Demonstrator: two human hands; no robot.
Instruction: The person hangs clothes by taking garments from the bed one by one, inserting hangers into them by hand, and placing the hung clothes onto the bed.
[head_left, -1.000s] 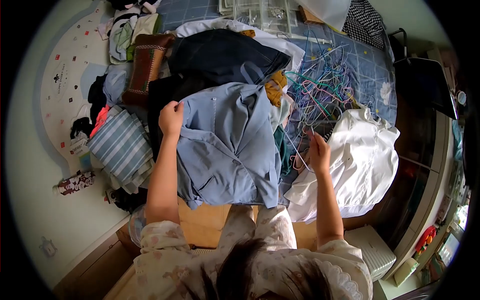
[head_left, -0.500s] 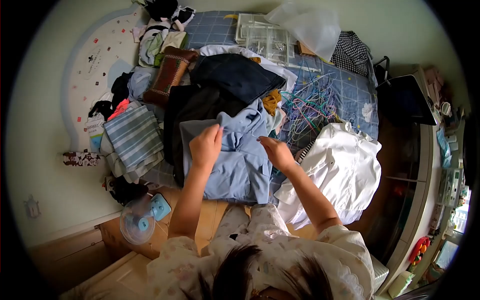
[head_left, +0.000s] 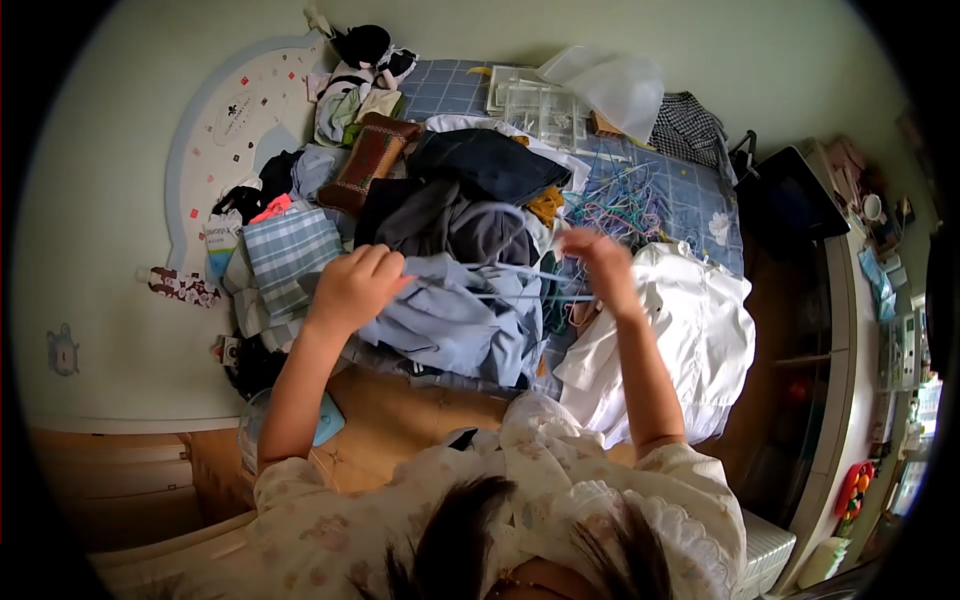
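Fingers closed, my left hand grips the blue-grey shirt at its upper left. The shirt is bunched over the near edge of the bed. Thin pale-blue hanger bars stretch from the shirt towards my right hand. That hand is raised at the shirt's right side, its fingers smeared by motion; whether it holds the bars cannot be made out. Beside it on the right lies a white shirt. Dark clothes are heaped behind the blue-grey shirt.
A tangle of coloured hangers lies beyond my right hand. Folded checked cloth and a brown patterned cushion are on the left. Clear trays stand at the back. A fan is on the floor, lower left.
My left hand has moved left with the shirt's upper part. My right hand has moved up and right. Hanger bars now show between them. The view has shifted.
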